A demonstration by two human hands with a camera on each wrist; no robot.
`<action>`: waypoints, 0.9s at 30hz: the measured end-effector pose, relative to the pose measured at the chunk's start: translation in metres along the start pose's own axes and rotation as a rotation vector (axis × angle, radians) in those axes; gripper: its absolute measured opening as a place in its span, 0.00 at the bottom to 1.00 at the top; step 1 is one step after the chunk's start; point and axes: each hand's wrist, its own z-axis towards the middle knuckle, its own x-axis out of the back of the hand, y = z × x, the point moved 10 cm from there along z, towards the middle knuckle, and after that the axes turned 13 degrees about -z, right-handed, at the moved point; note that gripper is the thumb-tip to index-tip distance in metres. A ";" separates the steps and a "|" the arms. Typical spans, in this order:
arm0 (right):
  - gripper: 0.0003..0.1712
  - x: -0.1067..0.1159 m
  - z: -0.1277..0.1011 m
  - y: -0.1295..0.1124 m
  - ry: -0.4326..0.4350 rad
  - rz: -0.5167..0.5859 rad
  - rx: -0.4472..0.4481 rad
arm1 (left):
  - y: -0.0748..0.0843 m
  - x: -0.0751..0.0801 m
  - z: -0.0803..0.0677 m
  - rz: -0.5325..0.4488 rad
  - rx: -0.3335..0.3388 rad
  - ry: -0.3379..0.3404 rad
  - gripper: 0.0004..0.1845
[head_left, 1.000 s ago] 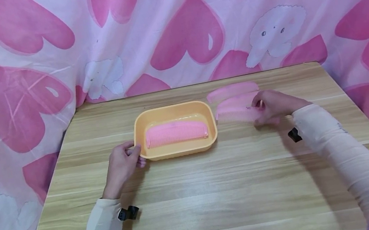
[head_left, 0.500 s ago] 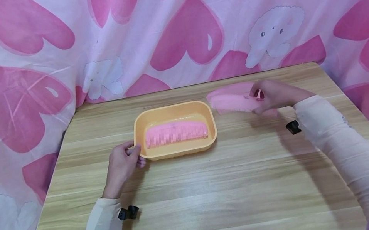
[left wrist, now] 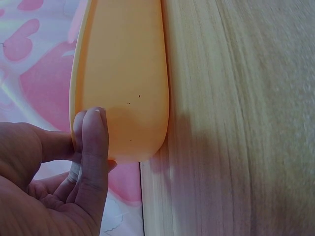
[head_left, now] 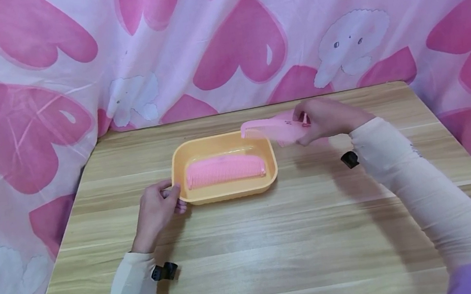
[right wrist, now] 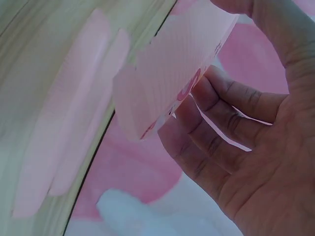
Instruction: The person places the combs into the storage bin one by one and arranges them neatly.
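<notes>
My left hand [head_left: 159,209] pinches the rim of an orange plastic basin [head_left: 227,196] at its left end, thumb on one side and fingers on the other in the left wrist view. Inside the basin lies a pink comb [head_left: 225,169], teeth toward me. My right hand [head_left: 329,115] holds another pink comb [head_left: 265,128] by its right end, raised off the table. This comb's left end overlaps the basin's back right rim in the head view. Below it, two pink combs [right wrist: 64,113] lie side by side on the table, mostly hidden by the held comb and hand in the head view.
The basin stands on a wood-grain table [head_left: 249,254]. A pink curtain with hearts [head_left: 239,42] hangs behind the table and at both sides. Each wrist carries a small black camera [head_left: 164,271].
My right hand has lifted a comb from the group at the right and carried it up and left to the basin's back right corner. The left hand and basin have not moved.
</notes>
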 end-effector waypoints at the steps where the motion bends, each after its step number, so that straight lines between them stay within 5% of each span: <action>1: 0.24 0.000 0.003 -0.005 -0.001 -0.001 0.011 | 0.000 0.000 0.000 0.001 -0.001 0.001 0.21; 27: 0.26 -0.025 0.073 -0.115 -0.108 -0.104 0.155 | -0.001 0.000 0.001 0.015 0.018 0.016 0.21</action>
